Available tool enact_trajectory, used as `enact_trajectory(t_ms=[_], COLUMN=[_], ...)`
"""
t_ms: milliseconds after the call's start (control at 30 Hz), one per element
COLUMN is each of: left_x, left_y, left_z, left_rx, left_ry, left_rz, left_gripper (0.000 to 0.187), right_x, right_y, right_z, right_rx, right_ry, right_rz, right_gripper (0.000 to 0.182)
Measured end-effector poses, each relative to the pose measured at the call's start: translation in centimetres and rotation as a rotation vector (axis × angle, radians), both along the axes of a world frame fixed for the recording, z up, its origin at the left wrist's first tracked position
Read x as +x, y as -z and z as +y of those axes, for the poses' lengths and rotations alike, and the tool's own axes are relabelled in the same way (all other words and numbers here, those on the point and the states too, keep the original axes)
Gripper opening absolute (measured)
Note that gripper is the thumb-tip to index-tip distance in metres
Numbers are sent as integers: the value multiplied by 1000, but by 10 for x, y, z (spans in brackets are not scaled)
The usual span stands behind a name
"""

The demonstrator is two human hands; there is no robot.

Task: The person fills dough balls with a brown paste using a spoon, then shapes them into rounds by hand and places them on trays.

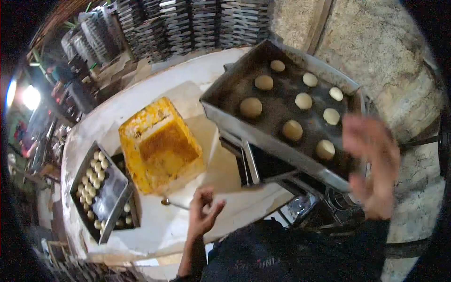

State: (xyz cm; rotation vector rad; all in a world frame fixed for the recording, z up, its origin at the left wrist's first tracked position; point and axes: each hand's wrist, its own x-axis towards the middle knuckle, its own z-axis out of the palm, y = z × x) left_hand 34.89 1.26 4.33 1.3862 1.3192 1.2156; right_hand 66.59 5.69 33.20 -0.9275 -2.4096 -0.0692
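Note:
My right hand is over the right end of a deep metal tray, blurred by motion. Its thumb is spread from the fingers, and nothing shows between them. Several round, flattened dough pieces lie spaced out on the tray's dark bottom. Above the white table, my left hand has half-curled fingers, with the thumb apart and nothing visible in the grasp. Just left of it is a spoon, its handle pointing toward that hand. A yellow, stained tub with orange-brown residue stands beyond the spoon.
At the table's left, a metal tray of small pale dough balls rests over another holding more. Dark trays are stacked beneath the large one. Woven baskets stand behind the table, and a rough wall rises at right.

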Motion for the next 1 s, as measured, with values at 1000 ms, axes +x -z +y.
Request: enact_trajectory(t_ms=[1000], left_x=[-52], left_y=[447], left_z=[-766], left_rx=[-1602], left_ry=[-1255], left_rz=[-410], left_gripper=[51], right_x=[-381], right_y=[353], right_z=[-315], right_rx=[-830], right_ry=[-828], right_rz=[-265], right_gripper=[47])
